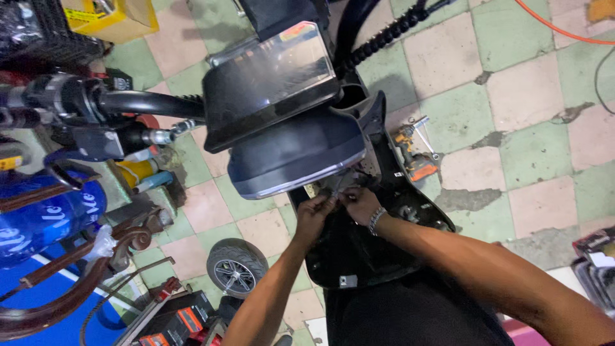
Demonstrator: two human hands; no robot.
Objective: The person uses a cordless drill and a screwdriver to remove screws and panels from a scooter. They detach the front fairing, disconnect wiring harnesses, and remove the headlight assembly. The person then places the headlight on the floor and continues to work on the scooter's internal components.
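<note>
A floor of worn pale green and pink checkered tiles (532, 154) spread across the view. At about three o'clock from the centre lay an orange and black cordless power drill (415, 160), just beside a small silver metal wrench (419, 123). A thin orange cable (557, 27) curved over the tiles at one o'clock. At seven o'clock a small black rubber wheel with a spoked grey hub (236, 268) stood on the floor. At nine o'clock sat a large blue translucent plastic water jug (48, 221), with curled rusty brown iron scrollwork (77, 282) in front of it. A yellow cardboard box (112, 18) rested at eleven o'clock.
</note>
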